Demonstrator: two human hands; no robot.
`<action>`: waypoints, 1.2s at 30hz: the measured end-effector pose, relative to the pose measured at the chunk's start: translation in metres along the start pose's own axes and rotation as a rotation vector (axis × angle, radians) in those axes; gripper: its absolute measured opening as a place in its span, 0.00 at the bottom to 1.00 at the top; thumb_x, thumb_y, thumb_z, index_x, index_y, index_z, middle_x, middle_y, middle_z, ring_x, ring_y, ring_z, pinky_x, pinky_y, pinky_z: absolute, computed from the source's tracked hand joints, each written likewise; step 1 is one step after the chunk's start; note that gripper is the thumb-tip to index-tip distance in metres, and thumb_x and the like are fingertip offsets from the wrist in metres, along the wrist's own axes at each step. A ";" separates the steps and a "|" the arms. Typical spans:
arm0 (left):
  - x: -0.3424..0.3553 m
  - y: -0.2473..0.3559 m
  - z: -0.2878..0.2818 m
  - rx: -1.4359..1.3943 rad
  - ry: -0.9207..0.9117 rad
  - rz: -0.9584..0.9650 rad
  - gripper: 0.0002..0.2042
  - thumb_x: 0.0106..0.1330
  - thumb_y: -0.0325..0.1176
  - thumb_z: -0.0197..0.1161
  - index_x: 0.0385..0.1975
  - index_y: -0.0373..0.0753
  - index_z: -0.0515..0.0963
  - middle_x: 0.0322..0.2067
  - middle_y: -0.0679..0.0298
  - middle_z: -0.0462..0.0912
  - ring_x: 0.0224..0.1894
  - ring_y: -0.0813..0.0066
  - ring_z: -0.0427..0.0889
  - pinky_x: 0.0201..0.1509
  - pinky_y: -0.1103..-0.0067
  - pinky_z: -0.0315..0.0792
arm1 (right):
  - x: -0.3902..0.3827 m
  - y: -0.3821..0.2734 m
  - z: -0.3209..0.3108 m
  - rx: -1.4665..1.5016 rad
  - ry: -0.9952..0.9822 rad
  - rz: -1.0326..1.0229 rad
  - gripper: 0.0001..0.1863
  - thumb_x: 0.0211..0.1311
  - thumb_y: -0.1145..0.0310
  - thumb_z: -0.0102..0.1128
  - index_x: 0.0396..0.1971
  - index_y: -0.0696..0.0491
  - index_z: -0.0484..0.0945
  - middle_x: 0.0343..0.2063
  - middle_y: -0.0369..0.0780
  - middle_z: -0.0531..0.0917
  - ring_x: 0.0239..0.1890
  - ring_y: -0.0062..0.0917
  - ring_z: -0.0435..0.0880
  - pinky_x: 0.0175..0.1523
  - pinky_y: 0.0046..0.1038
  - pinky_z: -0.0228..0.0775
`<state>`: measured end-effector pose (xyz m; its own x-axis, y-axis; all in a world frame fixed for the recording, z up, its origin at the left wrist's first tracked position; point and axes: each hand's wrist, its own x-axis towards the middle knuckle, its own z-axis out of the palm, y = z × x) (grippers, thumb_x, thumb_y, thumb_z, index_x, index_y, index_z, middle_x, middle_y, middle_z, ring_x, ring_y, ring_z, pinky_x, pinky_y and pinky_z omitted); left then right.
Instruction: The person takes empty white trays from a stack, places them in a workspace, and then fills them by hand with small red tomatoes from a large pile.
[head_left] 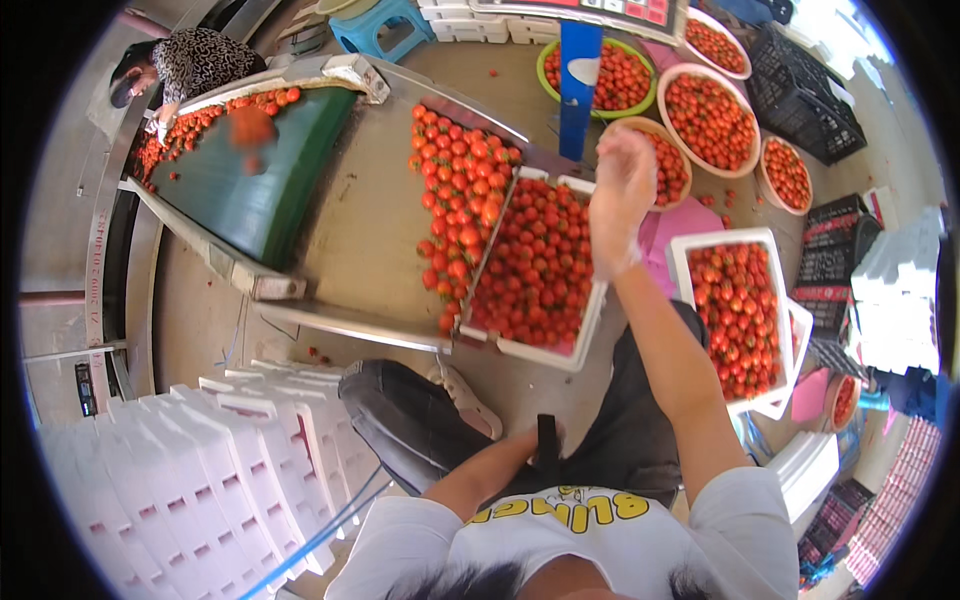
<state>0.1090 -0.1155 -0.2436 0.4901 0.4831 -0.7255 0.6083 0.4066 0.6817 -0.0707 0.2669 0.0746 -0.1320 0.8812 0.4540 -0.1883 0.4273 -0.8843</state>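
Note:
My right hand (622,185) is raised over the right rim of a white foam box (540,265) full of red tomatoes. Its fingers are slightly bent and somewhat blurred, and I see nothing in them. My left hand (548,438) is down between my knees, mostly hidden beside a black strap-like piece (546,450), so its fingers do not show. Left of the box, loose tomatoes (460,200) are heaped at the edge of a metal sorting table (375,220). A blurred red clump (252,130), seemingly tomatoes in motion, appears above a green conveyor belt (285,190).
Another person (200,65) reaches toward tomatoes at the belt's far end. Tomato-filled basins (712,120) and another foam box (737,315) stand at right, near black crates (805,95). A blue post (580,90) rises ahead. Stacked white foam boxes (190,490) fill the lower left.

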 end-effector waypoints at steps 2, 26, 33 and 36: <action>0.006 -0.008 -0.003 -0.122 0.062 0.190 0.09 0.50 0.40 0.61 0.15 0.42 0.76 0.14 0.62 0.74 0.16 0.70 0.73 0.18 0.71 0.65 | 0.014 -0.006 -0.019 -0.182 0.117 0.049 0.11 0.51 0.81 0.51 0.37 0.57 0.73 0.30 0.42 0.79 0.35 0.31 0.78 0.43 0.27 0.68; -0.268 0.108 -0.074 -1.345 1.311 0.308 0.16 0.64 0.38 0.57 0.49 0.39 0.71 0.41 0.63 0.78 0.40 0.74 0.78 0.44 0.77 0.72 | -0.196 0.051 -0.094 -0.793 -0.219 0.998 0.15 0.48 0.70 0.55 0.36 0.62 0.77 0.36 0.51 0.81 0.40 0.45 0.81 0.46 0.37 0.73; -0.251 0.104 -0.093 -1.518 1.282 0.278 0.27 0.64 0.48 0.54 0.59 0.41 0.60 0.56 0.55 0.65 0.57 0.65 0.66 0.56 0.60 0.64 | -0.210 0.096 -0.141 -0.440 -0.206 1.348 0.12 0.42 0.67 0.55 0.25 0.60 0.77 0.35 0.52 0.79 0.37 0.44 0.78 0.44 0.40 0.69; -0.249 0.092 -0.092 -1.630 1.296 0.302 0.32 0.63 0.53 0.54 0.62 0.41 0.55 0.60 0.53 0.60 0.61 0.61 0.62 0.59 0.58 0.60 | -0.218 0.095 -0.128 -0.449 -0.131 1.535 0.17 0.22 0.73 0.55 0.22 0.61 0.73 0.32 0.47 0.74 0.33 0.36 0.72 0.36 0.37 0.66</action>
<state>-0.0145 -0.1265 0.0086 -0.6040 0.4904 -0.6282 -0.7078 0.0322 0.7056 0.0649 0.1412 -0.1225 -0.0008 0.4998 -0.8662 0.4787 -0.7602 -0.4391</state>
